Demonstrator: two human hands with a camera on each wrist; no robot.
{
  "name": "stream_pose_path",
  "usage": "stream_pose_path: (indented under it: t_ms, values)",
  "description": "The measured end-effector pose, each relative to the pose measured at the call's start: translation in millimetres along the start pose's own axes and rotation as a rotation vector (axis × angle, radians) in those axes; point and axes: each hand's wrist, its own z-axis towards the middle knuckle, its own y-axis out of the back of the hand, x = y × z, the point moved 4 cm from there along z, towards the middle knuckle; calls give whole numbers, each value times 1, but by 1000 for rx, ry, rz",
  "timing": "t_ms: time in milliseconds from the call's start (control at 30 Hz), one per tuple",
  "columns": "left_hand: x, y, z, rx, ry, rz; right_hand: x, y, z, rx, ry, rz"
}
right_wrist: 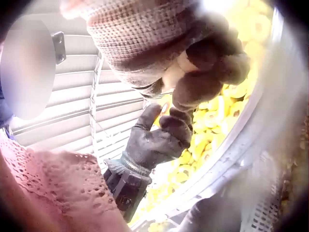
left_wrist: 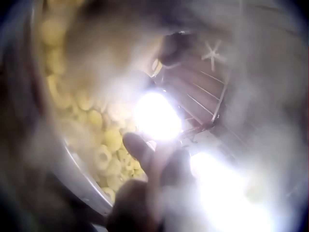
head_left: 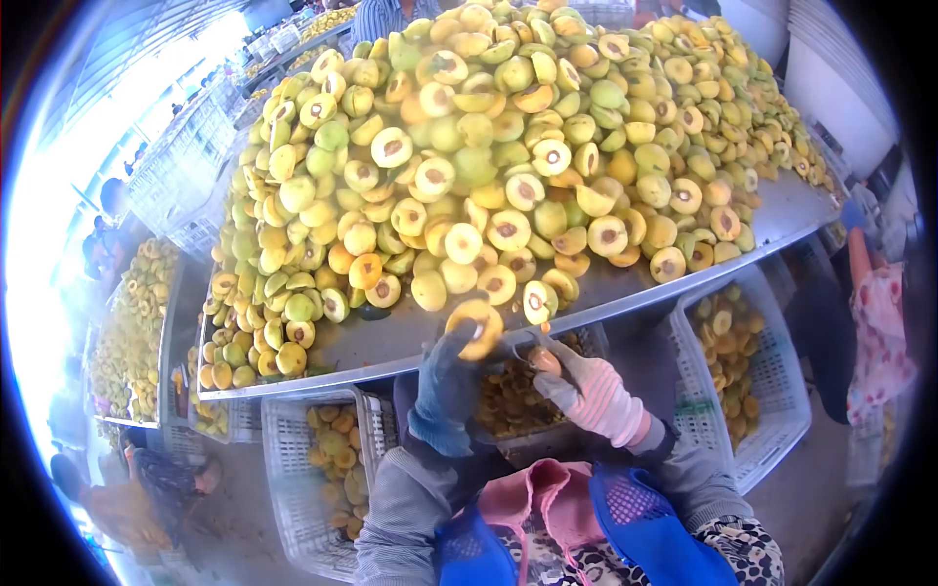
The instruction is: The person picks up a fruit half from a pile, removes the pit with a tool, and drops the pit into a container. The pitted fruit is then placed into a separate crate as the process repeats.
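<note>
My left hand [head_left: 442,396], in a dark grey glove, grips a yellow peach half [head_left: 482,344] at the table's near edge, cut face showing. The right hand [head_left: 601,396], in a pale pink-striped glove, curls round a small tool by its brownish handle [head_left: 544,361], just right of the fruit. In the right wrist view the right hand's fingers wrap a pale handle [right_wrist: 175,73], and the left hand [right_wrist: 157,145] pinches the fruit below it. The tool's working end is hidden. Glare and blur cover much of the left wrist view.
A big heap of halved peaches [head_left: 469,176] covers the metal table [head_left: 391,337], whose raised rim runs before me. Plastic crates holding fruit stand below: one left [head_left: 283,459], one right [head_left: 782,410], with more fruit [head_left: 518,400] under my hands. Other people work around.
</note>
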Motion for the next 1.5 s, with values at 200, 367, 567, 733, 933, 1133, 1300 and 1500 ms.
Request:
stream_pose_path:
  t_ms: [200, 367, 567, 733, 933, 1133, 1300, 1500]
  values:
    - [-30, -24, -22, -61, -199, 402, 4, -9, -5, 56, -7, 70]
    - [-41, -33, -24, -8, -210, 431, 3, -10, -11, 53, -20, 92]
    - [-33, -37, -35, -145, -201, 243, -1, -17, -16, 77, -22, 141]
    - [-34, -41, -35, -52, -310, 515, -2, -25, -19, 186, -45, 55]
    - [-44, -44, -23, 44, -767, 388, 4, -23, -29, 398, -255, 598]
    - [-38, -44, -18, 274, -187, -26, -7, -31, -30, 500, -313, 776]
    - [0, -42, -29, 218, 397, -633, -13, -46, -34, 644, -469, 889]
    - [-4, -38, -35, 254, 363, -726, 6, -49, -33, 698, -486, 1046]
